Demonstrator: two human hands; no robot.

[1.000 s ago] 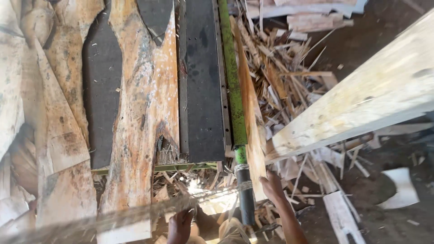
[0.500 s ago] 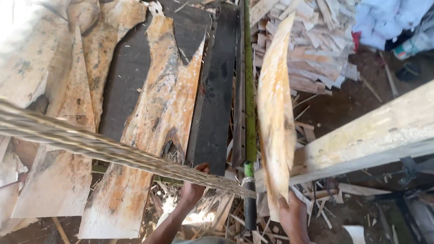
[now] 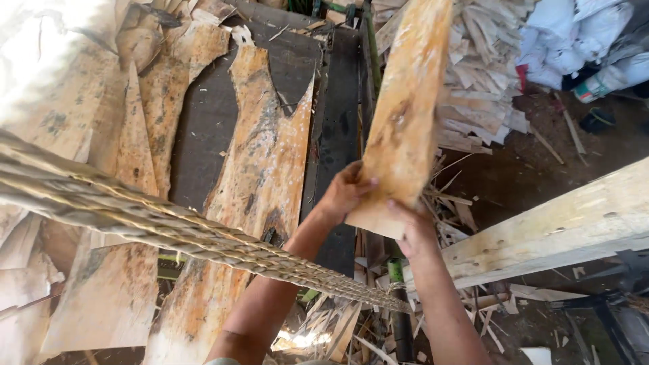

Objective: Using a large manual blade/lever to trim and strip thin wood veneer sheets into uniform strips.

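Observation:
Both my hands hold one long, thin sheet of wood veneer [image 3: 404, 115], lifted at a tilt above the dark conveyor belt [image 3: 338, 135]. My left hand [image 3: 345, 191] grips its lower left edge. My right hand [image 3: 414, 230] holds its bottom right corner. The sheet is pale orange with a dark knot mark. A thick twisted rope [image 3: 155, 226] crosses the view in front of my left forearm.
Several ragged veneer sheets [image 3: 260, 176] lie on the belt to the left. A green metal rail [image 3: 370, 54] runs along the belt. A pile of wood scraps [image 3: 483, 74] lies right of it. A pale wooden beam [image 3: 561, 230] crosses lower right. White sacks [image 3: 574, 34] sit top right.
The veneer piece has been raised from edge-on beside the rail to a flatter, higher hold. My left hand has come up and taken hold of its edge. The view has shifted.

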